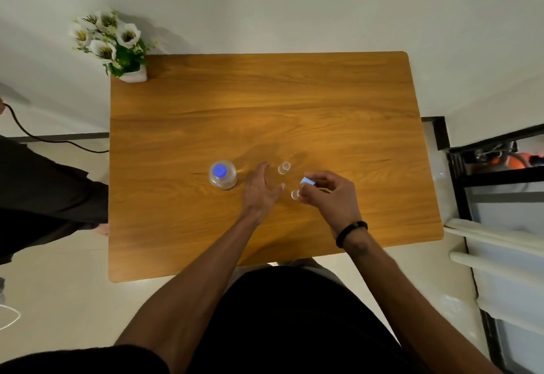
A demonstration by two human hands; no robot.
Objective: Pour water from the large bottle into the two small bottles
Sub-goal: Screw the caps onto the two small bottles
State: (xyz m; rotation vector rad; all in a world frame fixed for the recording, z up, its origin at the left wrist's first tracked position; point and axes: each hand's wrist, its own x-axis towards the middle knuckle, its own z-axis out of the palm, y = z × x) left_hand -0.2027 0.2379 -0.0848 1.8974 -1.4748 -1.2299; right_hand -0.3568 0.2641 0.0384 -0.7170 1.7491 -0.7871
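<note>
The clear, round large bottle (222,174) — blue-capped — stood on the wooden surface (265,103), left of two uncapped small bottles (284,167). Right hand (326,194) pinched a blue cap (308,182); left hand (260,189) lay open-fingered.

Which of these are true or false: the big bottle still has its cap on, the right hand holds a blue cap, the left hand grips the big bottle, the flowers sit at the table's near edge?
1. The large bottle has its blue cap on. True.
2. The right hand holds a blue cap. True; it is pinched in the fingers, next to a small bottle.
3. The left hand grips the large bottle. False; it is open on the table, apart from that bottle.
4. The flowers sit at the near edge. False; they stand at the far left corner.
</note>
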